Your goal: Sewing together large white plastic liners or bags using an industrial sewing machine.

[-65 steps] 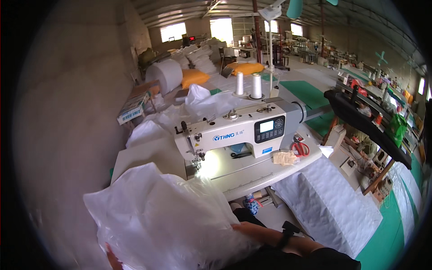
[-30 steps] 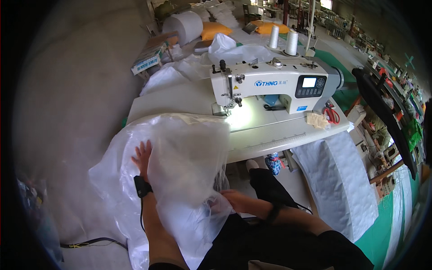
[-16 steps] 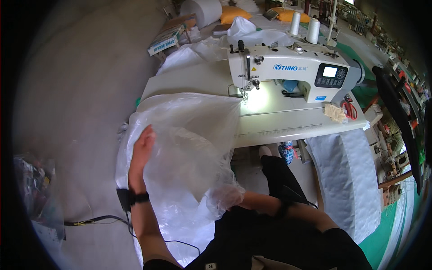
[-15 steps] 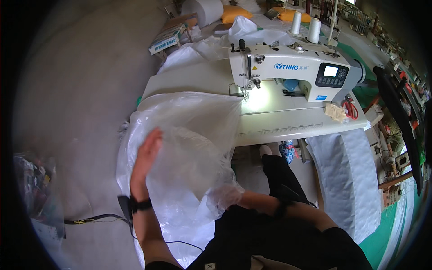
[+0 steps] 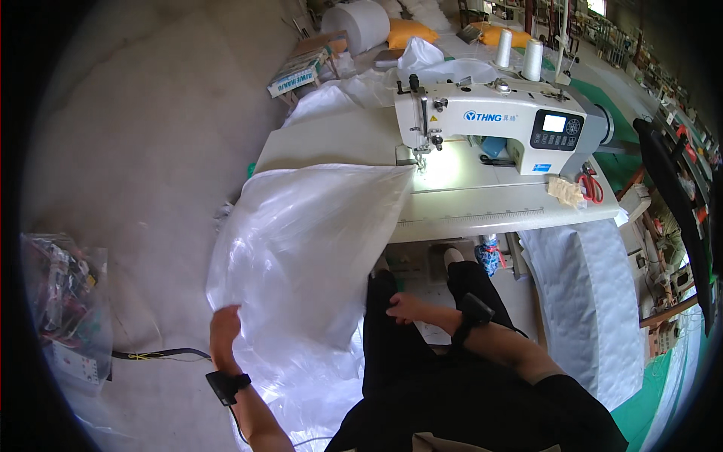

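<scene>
A large translucent white plastic bag (image 5: 316,248) drapes from the left front of the sewing table (image 5: 482,215) down over my left leg to the floor. My left hand (image 5: 224,325), with a black wrist strap, grips the bag's lower left edge. My right hand (image 5: 403,307) lies on my dark trouser leg just right of the bag, fingers loose and holding nothing. The white sewing machine (image 5: 489,124) stands on the table behind the bag, and its lit needle area is near the bag's top right corner.
Red scissors (image 5: 591,188) and a small cloth lie at the table's right end. White woven fabric (image 5: 584,301) hangs off the right side. Two thread cones (image 5: 520,54), a white roll (image 5: 361,22) and a box (image 5: 297,69) stand behind. A clear bag of items (image 5: 64,301) and a cable (image 5: 158,352) lie on the floor at left.
My left hand has slid from the bag's face down to its lower left edge and closed on it. My right hand has come out from under the bag onto my leg.
</scene>
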The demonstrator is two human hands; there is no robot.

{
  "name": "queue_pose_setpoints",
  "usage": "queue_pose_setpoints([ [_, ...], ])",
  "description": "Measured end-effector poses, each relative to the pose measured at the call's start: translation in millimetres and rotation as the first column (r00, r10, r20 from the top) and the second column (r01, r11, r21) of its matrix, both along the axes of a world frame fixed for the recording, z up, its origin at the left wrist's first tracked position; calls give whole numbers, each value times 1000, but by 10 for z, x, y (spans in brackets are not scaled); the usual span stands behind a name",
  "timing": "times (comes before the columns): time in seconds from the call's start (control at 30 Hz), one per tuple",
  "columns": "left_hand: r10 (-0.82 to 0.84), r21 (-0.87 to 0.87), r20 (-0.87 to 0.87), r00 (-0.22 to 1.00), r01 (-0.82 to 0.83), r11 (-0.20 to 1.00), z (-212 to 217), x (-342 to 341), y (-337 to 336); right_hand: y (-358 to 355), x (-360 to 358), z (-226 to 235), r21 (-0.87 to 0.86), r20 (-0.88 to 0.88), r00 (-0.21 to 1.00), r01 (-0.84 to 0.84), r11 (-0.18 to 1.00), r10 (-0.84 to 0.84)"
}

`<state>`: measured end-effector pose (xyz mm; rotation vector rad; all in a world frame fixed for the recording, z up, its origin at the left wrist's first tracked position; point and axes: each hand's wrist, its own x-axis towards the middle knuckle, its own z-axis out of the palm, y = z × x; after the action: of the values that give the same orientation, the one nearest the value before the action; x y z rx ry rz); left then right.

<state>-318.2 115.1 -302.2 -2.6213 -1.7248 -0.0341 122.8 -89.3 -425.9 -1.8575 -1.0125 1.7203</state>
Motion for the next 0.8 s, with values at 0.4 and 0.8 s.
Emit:
queue_pose_setpoints([
  [0.4, -66, 15, 69, 995, 65, 998, -139, 3045, 694, -137, -535, 360, 530, -38, 921, -310, 789, 387],
  [0.8, -264, 36, 136, 955, 262, 964, -188, 3008, 1325, -829, -11, -31, 345, -74, 820, -513, 786, 567],
])
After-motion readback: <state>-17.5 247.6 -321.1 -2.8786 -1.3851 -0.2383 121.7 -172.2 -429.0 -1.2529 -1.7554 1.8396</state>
